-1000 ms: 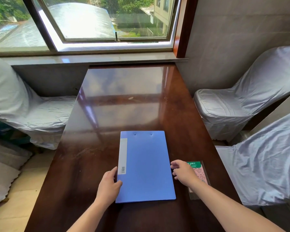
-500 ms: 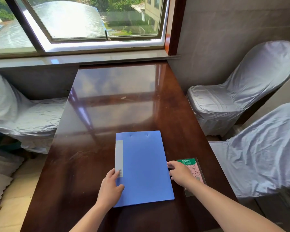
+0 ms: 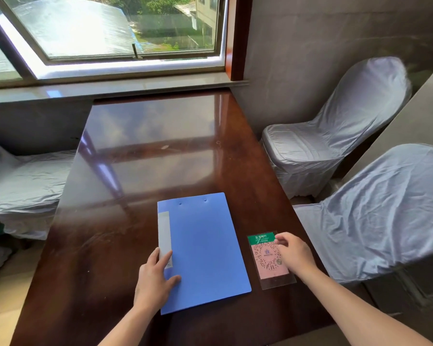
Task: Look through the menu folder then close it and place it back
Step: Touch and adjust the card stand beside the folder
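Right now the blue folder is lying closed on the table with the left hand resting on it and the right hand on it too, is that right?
Not quite. In the head view the right hand is off the blue folder, resting on the pink QR card beside it. The folder does lie closed on the table with the left hand on it.

Glossy dark worktop (image 3: pixel 148 151) below window (image 3: pixel 105 28). Pink QR card (image 3: pixel 269 258), green header, seemingly in clear sleeve, near right edge. Grey-covered chairs (image 3: pixel 335 136) flank both sides.

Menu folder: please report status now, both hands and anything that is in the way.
Left hand flat on blue menu folder, folder closed on table. Right hand off folder, over pink QR card. Nothing blocking.
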